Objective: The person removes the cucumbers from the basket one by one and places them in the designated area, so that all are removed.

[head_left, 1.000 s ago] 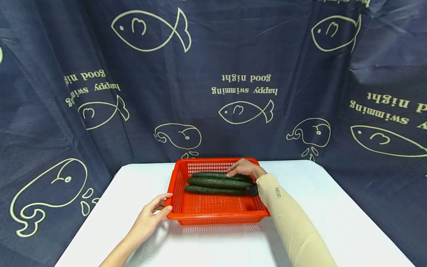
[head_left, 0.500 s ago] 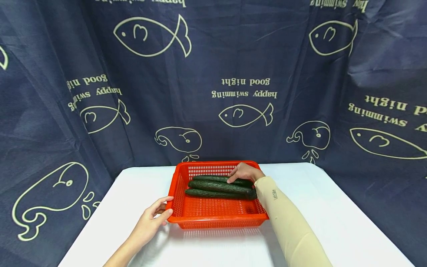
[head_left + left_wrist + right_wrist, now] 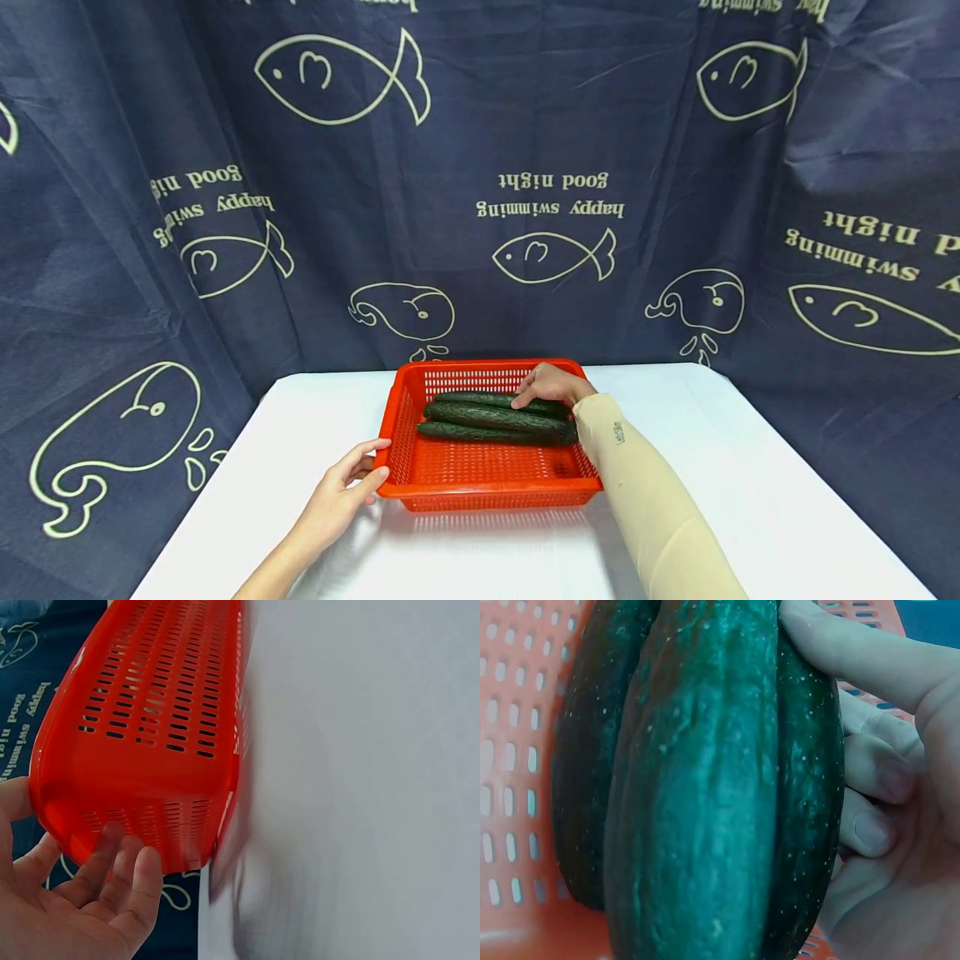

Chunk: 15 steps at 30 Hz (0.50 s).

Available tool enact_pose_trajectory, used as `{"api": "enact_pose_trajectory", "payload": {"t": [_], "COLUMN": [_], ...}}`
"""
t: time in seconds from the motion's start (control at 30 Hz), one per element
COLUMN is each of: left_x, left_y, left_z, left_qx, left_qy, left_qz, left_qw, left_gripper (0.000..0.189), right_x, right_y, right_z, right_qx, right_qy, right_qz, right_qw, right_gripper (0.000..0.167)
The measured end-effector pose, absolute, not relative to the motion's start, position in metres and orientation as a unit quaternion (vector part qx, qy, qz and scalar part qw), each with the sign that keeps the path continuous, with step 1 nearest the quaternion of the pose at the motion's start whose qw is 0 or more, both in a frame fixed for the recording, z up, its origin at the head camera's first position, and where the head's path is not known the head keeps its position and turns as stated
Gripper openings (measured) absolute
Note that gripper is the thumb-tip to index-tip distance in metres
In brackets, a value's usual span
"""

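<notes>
A dark navy cloth [image 3: 442,192] hangs behind the desk [image 3: 720,442] and wraps round its left and right sides, creased where it bends at the corners. Pale line-drawn fish [image 3: 552,257] and whales [image 3: 402,312] cover it, with lettering [image 3: 553,193] reading "happy swimming good night" (printed upside down from here). The desk is plain white, its far corners rounded against the cloth. Light falls bright and fairly even on the white top. The blue patch in the right wrist view is probably the same cloth, though little shows.

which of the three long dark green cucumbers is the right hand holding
The rear cucumber: the right hand has thumb and fingers around it; the middle cucumber and front cucumber lie nearer the camera.
</notes>
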<state>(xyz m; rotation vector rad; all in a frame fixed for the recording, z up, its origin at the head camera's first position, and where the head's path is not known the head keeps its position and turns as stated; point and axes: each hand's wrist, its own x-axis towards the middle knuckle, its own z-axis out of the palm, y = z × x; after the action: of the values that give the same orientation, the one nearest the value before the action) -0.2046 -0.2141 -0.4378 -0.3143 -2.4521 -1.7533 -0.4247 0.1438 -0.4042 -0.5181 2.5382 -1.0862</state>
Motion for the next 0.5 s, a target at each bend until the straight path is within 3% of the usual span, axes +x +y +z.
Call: {"api": "enact_pose_trajectory", "payload": {"t": [0.2,0.5], "left_x": [-0.2042,-0.2037], "left_y": [-0.2130,-0.2130], "left_z": [-0.4366,-0.4382], "left_qx": [-0.105,-0.101], "left_qy": [-0.809,-0.813], "left_qz": [-0.576,-0.570], "left_qw": [0.058,0.058], "left_gripper": [0.041,0.043], "right_x": [-0.4297,-0.4309], "right_y": [0.1443,0.1429], "right_z": [-0.4083,-0.4068], "right_qx": [-0.181,-0.200], "right_qy": [0.883,0.876], "right_qz": [-0.400,-0.408], "right_qw": [0.167,0.159], "right_gripper": [0.018,0.019]}}
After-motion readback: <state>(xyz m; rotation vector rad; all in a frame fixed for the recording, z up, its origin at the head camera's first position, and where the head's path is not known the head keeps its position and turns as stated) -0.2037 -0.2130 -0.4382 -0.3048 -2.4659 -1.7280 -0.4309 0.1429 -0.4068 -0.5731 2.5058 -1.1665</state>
